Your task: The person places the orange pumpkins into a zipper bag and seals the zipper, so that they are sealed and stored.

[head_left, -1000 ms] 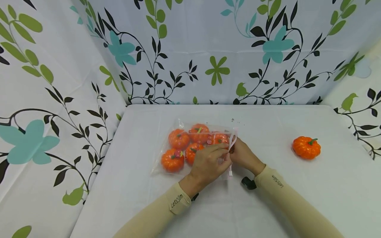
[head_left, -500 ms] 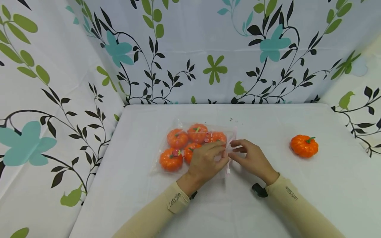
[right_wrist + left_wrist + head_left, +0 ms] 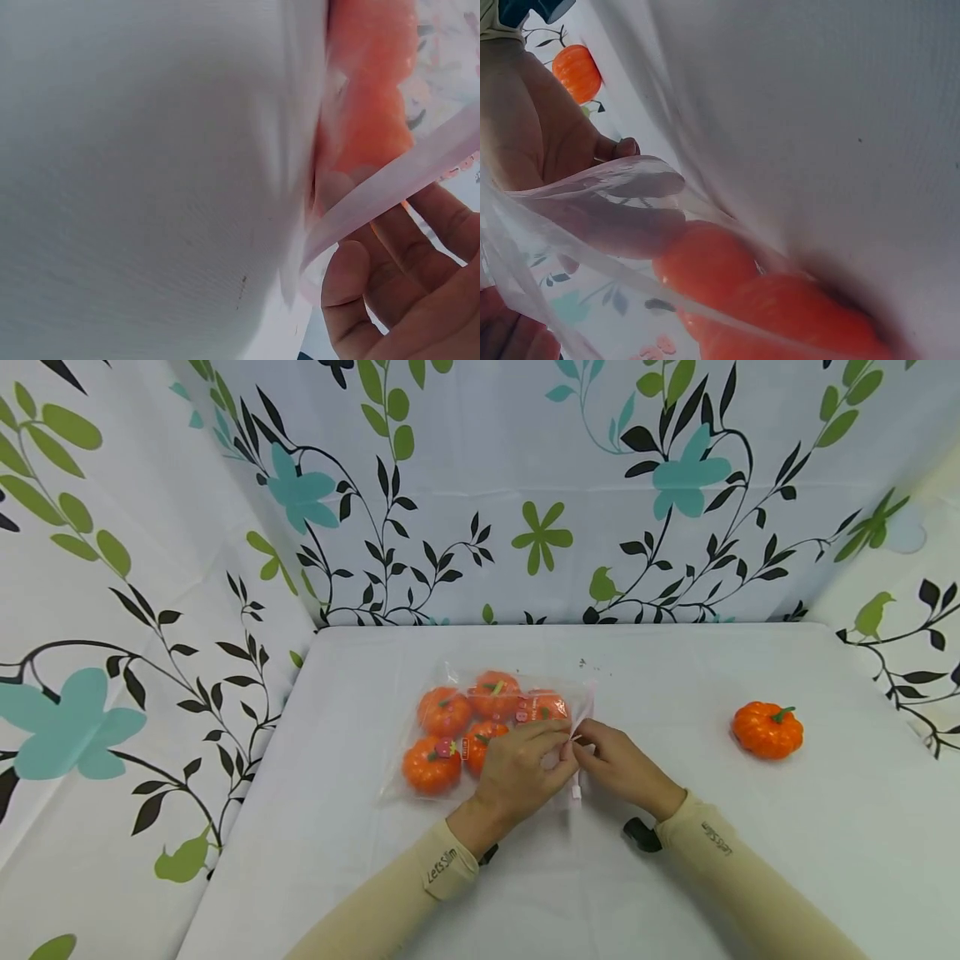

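A clear zip bag (image 3: 553, 681) lies on the table with several small orange toy pumpkins (image 3: 445, 712) inside. At its mouth on the right, my left hand (image 3: 519, 770) pinches the plastic edge. My right hand (image 3: 628, 768) is at the same mouth, its fingertips close to the left ones. In the right wrist view its fingers (image 3: 401, 232) pass behind the pale pink strip (image 3: 405, 176), with the thumb on the near side. The left wrist view shows those fingers (image 3: 622, 217) stretched out, seen through the plastic. A white slider (image 3: 576, 792) hangs at the strip's lower end.
One loose orange toy pumpkin (image 3: 768, 730) rests on the white table (image 3: 675, 660) to the right of the bag. A leaf-patterned curtain (image 3: 450, 485) rises behind the table and along both sides.
My right hand came off the bag's mouth and moved right with spread fingers, then returned to it. My left hand stayed at the bag edge.
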Demonstrator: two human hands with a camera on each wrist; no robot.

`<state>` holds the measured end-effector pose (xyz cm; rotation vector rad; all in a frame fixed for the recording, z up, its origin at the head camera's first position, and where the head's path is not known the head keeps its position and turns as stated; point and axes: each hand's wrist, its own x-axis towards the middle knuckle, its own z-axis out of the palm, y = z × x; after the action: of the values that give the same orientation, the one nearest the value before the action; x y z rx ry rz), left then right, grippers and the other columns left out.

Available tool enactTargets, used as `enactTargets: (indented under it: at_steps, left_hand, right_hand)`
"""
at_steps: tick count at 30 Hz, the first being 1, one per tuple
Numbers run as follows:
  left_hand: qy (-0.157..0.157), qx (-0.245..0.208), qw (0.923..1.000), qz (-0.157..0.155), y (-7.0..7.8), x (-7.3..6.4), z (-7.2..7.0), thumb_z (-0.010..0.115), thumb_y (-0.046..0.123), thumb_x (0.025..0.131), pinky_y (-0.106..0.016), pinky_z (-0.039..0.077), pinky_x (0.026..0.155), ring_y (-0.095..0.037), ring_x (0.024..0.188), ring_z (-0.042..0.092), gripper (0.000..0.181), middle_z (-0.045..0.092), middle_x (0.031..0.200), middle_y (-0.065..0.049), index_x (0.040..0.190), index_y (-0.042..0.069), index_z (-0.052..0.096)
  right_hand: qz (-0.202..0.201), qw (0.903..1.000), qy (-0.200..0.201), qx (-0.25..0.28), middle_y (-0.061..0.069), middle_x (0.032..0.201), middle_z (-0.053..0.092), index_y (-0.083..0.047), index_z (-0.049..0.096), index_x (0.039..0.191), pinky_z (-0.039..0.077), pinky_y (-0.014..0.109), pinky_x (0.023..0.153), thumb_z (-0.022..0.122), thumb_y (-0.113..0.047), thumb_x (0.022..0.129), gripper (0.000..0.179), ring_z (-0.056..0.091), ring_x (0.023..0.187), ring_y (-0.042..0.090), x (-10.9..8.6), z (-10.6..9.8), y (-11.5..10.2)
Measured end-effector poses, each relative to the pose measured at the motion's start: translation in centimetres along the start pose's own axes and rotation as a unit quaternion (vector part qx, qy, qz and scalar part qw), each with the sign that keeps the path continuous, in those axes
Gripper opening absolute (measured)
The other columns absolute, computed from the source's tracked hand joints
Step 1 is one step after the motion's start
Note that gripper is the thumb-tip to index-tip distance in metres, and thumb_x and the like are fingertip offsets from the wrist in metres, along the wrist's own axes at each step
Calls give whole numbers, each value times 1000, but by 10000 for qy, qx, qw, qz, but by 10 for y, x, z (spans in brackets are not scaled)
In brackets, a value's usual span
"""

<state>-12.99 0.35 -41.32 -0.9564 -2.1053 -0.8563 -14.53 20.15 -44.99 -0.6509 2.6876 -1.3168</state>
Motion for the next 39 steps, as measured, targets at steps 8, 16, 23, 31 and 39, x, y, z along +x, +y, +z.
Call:
enactTargets:
  at_steps: [8, 16, 23, 31, 39]
  left_hand:
    - [-115, -28, 9999, 24, -2, -1, 0, 71, 7, 82, -18, 53, 85, -14, 94, 74, 14, 77, 101, -6, 92, 2, 80]
    - [-174, 80, 9998, -29, -2, 0, 1, 73, 10, 83, -20, 54, 85, -15, 94, 74, 14, 77, 101, -6, 92, 2, 81]
    - [-252, 35, 9995, -176, 0, 0, 0, 74, 9, 83, -20, 54, 86, -15, 95, 74, 14, 77, 102, -5, 94, 3, 81]
    - [-204, -10, 9995, -235, 0, -3, 1, 73, 7, 82, -20, 55, 83, -14, 93, 74, 13, 77, 101, -4, 92, 4, 80]
    - [-217, 15, 9995, -215, -1, -1, 1, 74, 9, 82, -20, 54, 84, -15, 94, 74, 13, 77, 101, -5, 92, 3, 80]
  right_hand:
    - [-47, 9999, 21, -92, 3, 113, 64, -8, 66, 113, 52, 42, 84, 52, -7, 99, 19, 60, 102, 20, 1, 1, 0]
    - [-64, 9935, 564, -991, -2, 110, 67, -12, 69, 121, 54, 45, 84, 60, -34, 102, 31, 64, 101, 18, -13, -13, -2]
    - [91, 9376, 2254, -2645, 12, 101, 67, -6, 67, 119, 52, 51, 78, 79, -32, 86, 43, 63, 90, 34, -32, -50, 20]
    - [1117, 8899, 3001, -3248, 35, 141, 40, 9, 36, 148, 35, 71, 101, 94, -43, 61, 117, 37, 133, 50, -55, -108, 49]
    - [2952, 9025, 2179, -2254, 39, 159, -6, 8, -12, 155, 19, 72, 109, 83, -61, 72, 144, 10, 142, 60, -78, -153, 65]
